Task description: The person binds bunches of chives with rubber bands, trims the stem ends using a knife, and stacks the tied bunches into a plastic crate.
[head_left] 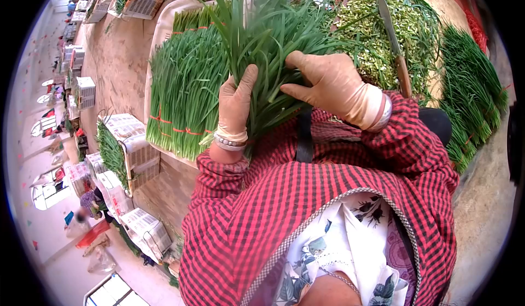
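Note:
My left hand (235, 106), in a thin pale glove with a bracelet at the wrist, grips a loose bunch of garlic chives (262, 46). Its thumb lies along the near side; the other fingers are largely hidden. My right hand (342, 90), gloved too, curls round the right side of the same bunch, thumb and forefinger with leaves between them. Left of the bunch, a white crate (153, 71) holds tied chive bundles (188, 87) with orange bands. A knife (396, 46) with a wooden handle lies on a heap of cut chive pieces (361, 27) to the right.
More tied chives (473, 87) lie at the far right, beside red netting (476, 30). On the left stand white crates (136, 142), some holding greens. A person (93, 205) is farther off among the crates. Another crate (142, 0) of chives sits at the upper left.

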`<move>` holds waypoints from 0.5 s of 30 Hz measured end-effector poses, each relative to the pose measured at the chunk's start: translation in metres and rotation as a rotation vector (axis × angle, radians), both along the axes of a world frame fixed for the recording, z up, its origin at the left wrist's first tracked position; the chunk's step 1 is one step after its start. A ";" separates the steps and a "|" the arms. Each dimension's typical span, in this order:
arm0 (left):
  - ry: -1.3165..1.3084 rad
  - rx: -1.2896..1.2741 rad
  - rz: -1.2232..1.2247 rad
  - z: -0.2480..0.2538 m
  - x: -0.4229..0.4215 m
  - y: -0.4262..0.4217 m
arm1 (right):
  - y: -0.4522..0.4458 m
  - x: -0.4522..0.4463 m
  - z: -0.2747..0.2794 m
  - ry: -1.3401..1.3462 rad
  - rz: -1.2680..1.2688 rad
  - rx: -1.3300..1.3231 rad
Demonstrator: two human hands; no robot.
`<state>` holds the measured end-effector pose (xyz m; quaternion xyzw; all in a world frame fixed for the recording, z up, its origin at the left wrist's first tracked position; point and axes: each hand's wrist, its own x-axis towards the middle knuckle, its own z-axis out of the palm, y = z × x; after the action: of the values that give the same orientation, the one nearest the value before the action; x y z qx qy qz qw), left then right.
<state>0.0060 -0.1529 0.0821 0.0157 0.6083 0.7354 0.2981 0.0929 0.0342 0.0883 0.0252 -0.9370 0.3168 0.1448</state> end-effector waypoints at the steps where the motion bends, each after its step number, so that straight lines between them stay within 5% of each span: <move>1: 0.001 0.000 0.007 0.001 0.000 0.001 | -0.003 -0.002 -0.002 0.003 -0.002 0.001; 5: -0.034 0.021 0.014 0.001 -0.004 -0.003 | -0.011 -0.005 -0.008 0.000 0.074 0.034; 9: -0.083 0.056 0.045 0.005 -0.002 -0.002 | -0.008 -0.003 -0.017 0.082 0.052 -0.275; 13: -0.086 0.062 0.047 0.006 -0.002 0.000 | -0.006 0.000 -0.011 0.118 0.023 -0.184; 15: -0.094 0.075 0.043 0.007 -0.003 0.001 | -0.008 0.001 -0.004 -0.086 0.120 0.087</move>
<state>0.0033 -0.1524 0.0887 -0.0209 0.5657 0.7640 0.3096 0.0937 0.0267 0.0839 0.0740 -0.9521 0.2845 0.0836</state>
